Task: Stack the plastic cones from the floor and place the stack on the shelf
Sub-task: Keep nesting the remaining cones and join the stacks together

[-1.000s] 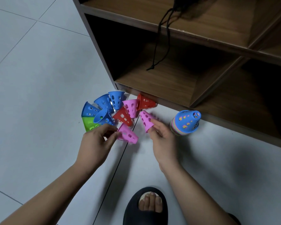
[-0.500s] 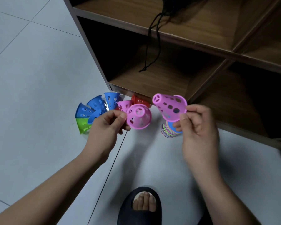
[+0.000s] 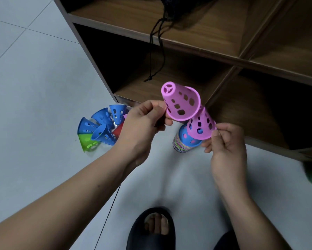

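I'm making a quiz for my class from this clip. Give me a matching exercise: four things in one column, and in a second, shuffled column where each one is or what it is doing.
Column one
1. left hand
2. right hand
3. green cone
4. blue-topped stack

Column two
a. stands on the floor by the shelf
b. holds the lower pink cone
c. lies on its side among the loose cones
d. holds the upper pink cone

Pairs: 1-d, 2-b, 3-c, 4-a

A home, by the look — tiled floor [image 3: 34,83], wooden cubby shelf [image 3: 196,44], slipper [image 3: 151,233].
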